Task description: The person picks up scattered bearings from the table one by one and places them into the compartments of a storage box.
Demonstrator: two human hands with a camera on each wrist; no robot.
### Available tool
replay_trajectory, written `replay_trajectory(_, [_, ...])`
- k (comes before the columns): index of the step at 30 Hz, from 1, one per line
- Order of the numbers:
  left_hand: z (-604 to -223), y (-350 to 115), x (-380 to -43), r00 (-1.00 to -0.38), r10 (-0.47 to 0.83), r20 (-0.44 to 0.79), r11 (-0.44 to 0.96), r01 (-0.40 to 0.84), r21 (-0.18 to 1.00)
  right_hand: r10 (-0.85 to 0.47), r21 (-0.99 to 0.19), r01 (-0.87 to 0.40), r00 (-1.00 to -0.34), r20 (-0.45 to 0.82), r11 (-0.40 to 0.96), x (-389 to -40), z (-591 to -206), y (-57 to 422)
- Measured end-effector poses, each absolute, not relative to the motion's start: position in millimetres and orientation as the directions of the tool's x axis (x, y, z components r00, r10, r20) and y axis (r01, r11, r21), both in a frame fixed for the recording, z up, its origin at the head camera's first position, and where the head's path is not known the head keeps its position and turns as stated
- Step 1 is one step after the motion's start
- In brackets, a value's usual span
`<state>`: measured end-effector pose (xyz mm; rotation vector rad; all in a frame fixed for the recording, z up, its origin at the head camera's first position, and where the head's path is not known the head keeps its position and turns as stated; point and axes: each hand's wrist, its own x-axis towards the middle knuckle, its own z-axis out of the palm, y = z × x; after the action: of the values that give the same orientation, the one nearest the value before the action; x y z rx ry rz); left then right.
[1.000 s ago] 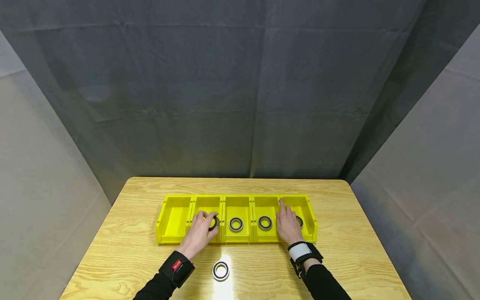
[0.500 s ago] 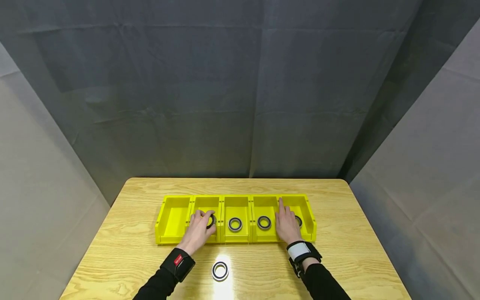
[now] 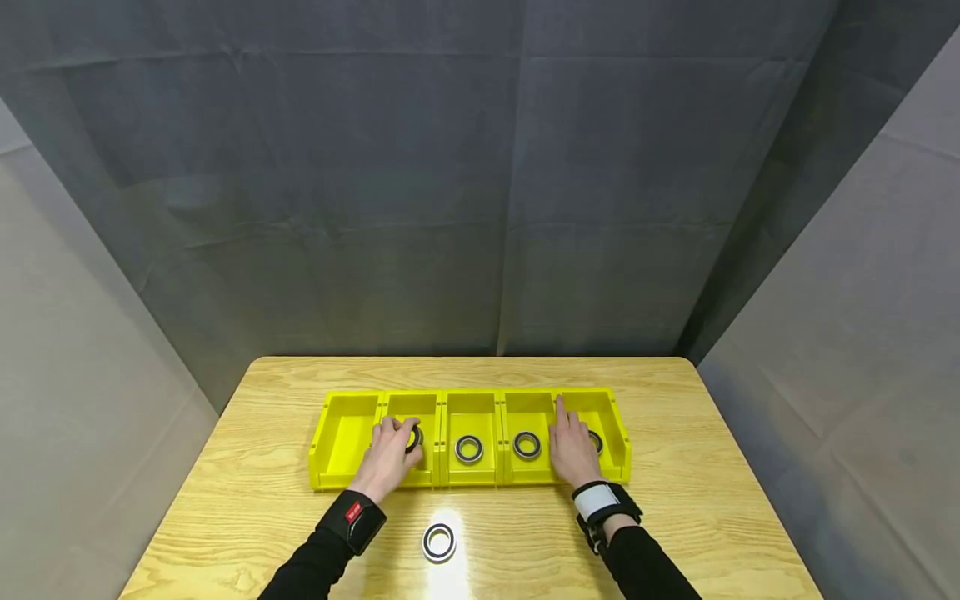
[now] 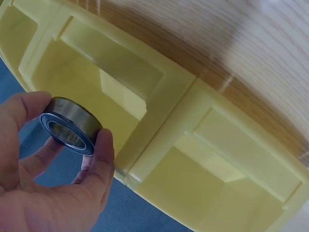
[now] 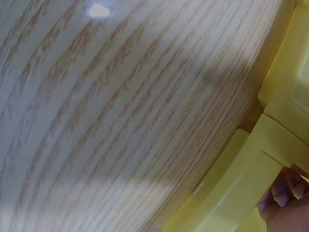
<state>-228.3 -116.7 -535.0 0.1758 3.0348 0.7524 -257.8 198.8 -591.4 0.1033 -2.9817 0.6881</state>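
Observation:
In the head view, a row of yellow bins (image 3: 348,437) stands across the wooden table. My left hand (image 3: 386,460) is over the second bin from the left and pinches a ball bearing (image 4: 78,117) between thumb and fingers, tilted in the left wrist view. On the divider between the two rightmost bins rests my right hand (image 3: 574,452), its index finger straight along the top. Part of that hand (image 5: 289,208) shows behind the bin wall in the right wrist view. One bearing (image 3: 458,451) lies in the middle bin, another (image 3: 517,447) in the fourth. The right hand partly covers a bearing (image 3: 599,442) in the fifth.
Another bearing (image 3: 427,547) lies flat on the table (image 3: 225,533) in front of the bins, between the forearms. Behind the table hangs a dark grey cloth (image 3: 390,208), with paler cloths (image 3: 862,333) at both sides.
My left hand has moved slightly left with the bearing, still over the second bin. The right hand stays on the divider, and the view has shifted a little.

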Motion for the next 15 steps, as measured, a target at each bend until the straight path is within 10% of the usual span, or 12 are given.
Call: replay_trajectory(15, [-524.4,-123.7,-232.9,-0.993,0.113,0.028,0.880,0.113,0.462,-0.054,-0.425,-0.087,-0.995,0.089,0.901,-257.9,-591.8,198.9])
